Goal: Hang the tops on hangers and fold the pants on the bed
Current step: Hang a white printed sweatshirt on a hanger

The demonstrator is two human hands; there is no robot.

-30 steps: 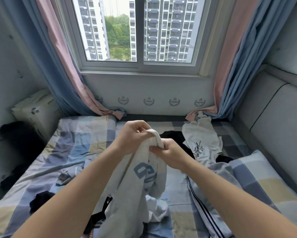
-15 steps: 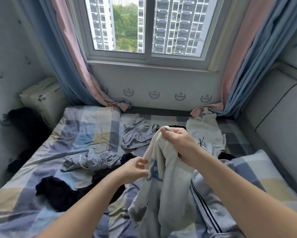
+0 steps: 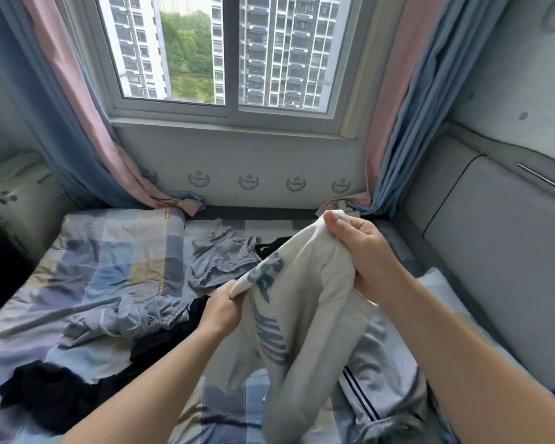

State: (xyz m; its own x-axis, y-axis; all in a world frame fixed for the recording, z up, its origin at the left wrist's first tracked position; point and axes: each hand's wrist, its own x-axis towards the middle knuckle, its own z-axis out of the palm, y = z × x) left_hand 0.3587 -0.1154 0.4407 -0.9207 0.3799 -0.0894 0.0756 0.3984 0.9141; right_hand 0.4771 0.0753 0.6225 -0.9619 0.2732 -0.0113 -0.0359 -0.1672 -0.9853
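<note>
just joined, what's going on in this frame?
A person at a bed with a blue, grey and tan checked sheet holds up an off-white fabric garment with blue lettering. The right hand grips its top edge and the left hand grips it lower down. A crumpled grey-blue garment, a black garment and a light grey garment with dark side stripes lie on the sheet. No hanger is in view.
</note>
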